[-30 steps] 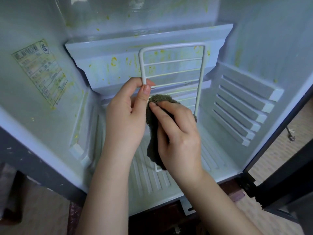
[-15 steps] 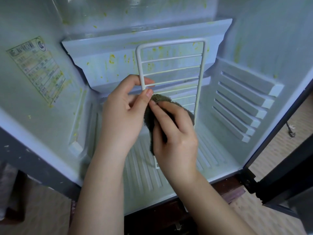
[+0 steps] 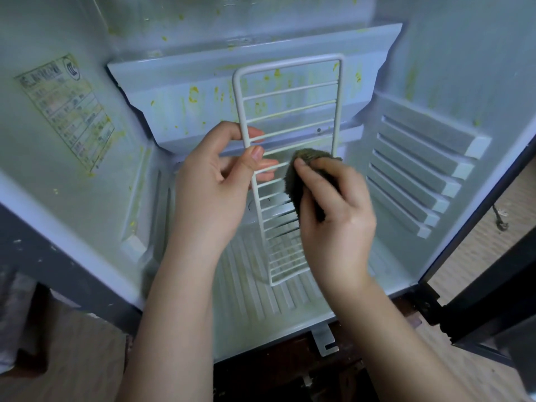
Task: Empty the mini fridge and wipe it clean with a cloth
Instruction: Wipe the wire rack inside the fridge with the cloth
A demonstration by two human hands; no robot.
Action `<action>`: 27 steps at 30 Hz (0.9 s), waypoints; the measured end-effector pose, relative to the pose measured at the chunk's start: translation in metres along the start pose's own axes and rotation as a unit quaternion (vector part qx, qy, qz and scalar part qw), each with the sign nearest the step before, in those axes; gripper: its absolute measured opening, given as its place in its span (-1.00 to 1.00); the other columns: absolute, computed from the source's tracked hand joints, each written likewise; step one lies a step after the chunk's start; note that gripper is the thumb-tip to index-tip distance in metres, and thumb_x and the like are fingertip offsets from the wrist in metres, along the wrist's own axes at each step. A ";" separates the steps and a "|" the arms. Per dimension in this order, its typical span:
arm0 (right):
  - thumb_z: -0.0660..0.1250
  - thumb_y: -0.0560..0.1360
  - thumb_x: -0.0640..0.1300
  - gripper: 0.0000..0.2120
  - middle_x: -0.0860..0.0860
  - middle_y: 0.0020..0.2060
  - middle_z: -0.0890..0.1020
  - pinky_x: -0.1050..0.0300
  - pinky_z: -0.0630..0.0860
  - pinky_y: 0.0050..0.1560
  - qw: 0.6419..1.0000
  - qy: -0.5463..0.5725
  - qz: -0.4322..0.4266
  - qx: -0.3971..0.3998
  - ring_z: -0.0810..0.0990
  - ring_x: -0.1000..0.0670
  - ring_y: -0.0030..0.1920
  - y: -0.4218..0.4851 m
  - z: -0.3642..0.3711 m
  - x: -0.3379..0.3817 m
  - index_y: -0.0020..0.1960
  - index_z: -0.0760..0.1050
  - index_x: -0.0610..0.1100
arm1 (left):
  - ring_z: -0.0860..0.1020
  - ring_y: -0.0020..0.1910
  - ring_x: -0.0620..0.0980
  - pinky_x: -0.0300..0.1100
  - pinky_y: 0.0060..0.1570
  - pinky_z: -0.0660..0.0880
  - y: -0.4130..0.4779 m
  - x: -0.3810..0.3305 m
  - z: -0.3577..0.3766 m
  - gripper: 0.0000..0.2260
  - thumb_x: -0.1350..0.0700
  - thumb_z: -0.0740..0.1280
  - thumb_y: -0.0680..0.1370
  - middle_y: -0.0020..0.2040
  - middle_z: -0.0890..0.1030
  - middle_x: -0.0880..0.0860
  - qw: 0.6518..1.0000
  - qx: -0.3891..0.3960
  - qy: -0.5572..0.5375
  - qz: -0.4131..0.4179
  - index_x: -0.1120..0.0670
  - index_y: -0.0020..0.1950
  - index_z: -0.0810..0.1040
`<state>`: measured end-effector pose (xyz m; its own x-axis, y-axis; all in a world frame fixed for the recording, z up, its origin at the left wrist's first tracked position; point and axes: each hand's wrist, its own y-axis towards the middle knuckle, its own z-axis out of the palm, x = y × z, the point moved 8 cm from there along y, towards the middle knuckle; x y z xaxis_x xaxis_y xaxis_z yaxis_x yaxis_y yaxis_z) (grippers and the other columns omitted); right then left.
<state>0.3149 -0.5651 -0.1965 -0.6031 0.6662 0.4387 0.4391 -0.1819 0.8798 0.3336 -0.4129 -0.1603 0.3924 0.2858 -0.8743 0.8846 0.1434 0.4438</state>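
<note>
The mini fridge (image 3: 87,216) stands open, its pale walls and back step spattered with yellow-green stains. A white wire shelf (image 3: 290,111) stands upright inside, its lower end on the ribbed floor. My left hand (image 3: 214,187) grips the shelf's left bar between thumb and fingers. My right hand (image 3: 336,210) holds a dark green cloth (image 3: 301,169) pressed against the shelf's wires near the right bar.
A stained label (image 3: 66,111) sticks to the left wall. Ribbed shelf rails (image 3: 417,175) line the right wall. The open dark door (image 3: 493,309) stands at the right over a wooden floor (image 3: 478,239). A metal bracket (image 3: 326,339) juts below the front edge.
My right hand has slid the cloth from the shelf's left side across the wires toward the right bar. My left hand keeps its grip on the left bar.
</note>
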 end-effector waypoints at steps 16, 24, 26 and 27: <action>0.32 0.50 -0.41 -0.73 -0.12 0.03 0.61 0.16 0.49 0.13 0.999 -0.010 0.046 0.020 0.60 -0.13 0.02 0.000 -0.002 -0.028 0.15 0.62 -0.23 | 0.70 -0.20 -0.05 -0.26 -0.15 0.58 -0.001 0.001 -0.001 -0.84 0.23 0.26 0.63 -0.24 0.70 0.04 1.000 -0.012 -0.014 0.005 -0.03 -0.03 0.51; 0.35 0.47 -0.42 -0.75 -0.14 0.02 0.62 0.05 0.51 0.09 0.994 0.085 0.012 0.066 0.60 -0.13 0.02 -0.018 0.024 0.023 0.11 0.63 -0.26 | 0.69 -0.16 -0.10 0.06 -0.02 0.62 0.000 0.004 -0.009 -0.83 0.22 0.27 0.62 -0.28 0.70 -0.02 0.999 -0.037 0.012 0.007 -0.07 -0.04 0.49; 0.35 0.46 -0.43 -0.75 -0.14 0.02 0.63 0.07 0.51 0.07 0.994 0.080 -0.004 0.072 0.60 -0.14 0.00 -0.017 0.024 0.025 0.10 0.63 -0.27 | 0.69 -0.15 -0.10 0.10 -0.02 0.61 0.001 0.006 -0.010 -0.82 0.22 0.26 0.62 -0.28 0.70 -0.03 0.999 -0.038 0.010 0.004 -0.08 -0.04 0.49; 0.35 0.47 -0.42 -0.76 -0.14 0.02 0.63 0.07 0.51 0.07 0.994 0.071 -0.018 0.077 0.60 -0.15 0.00 -0.016 0.023 0.024 0.09 0.64 -0.27 | 0.69 -0.15 -0.09 0.09 -0.02 0.61 0.001 0.006 -0.010 -0.82 0.21 0.26 0.63 -0.28 0.69 -0.03 0.999 -0.037 0.010 0.005 -0.09 -0.04 0.49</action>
<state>0.3088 -0.5300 -0.2043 -0.7034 0.5602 0.4375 0.5052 -0.0390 0.8621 0.3341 -0.4018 -0.1632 0.3961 0.3064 -0.8656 0.8591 0.2092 0.4672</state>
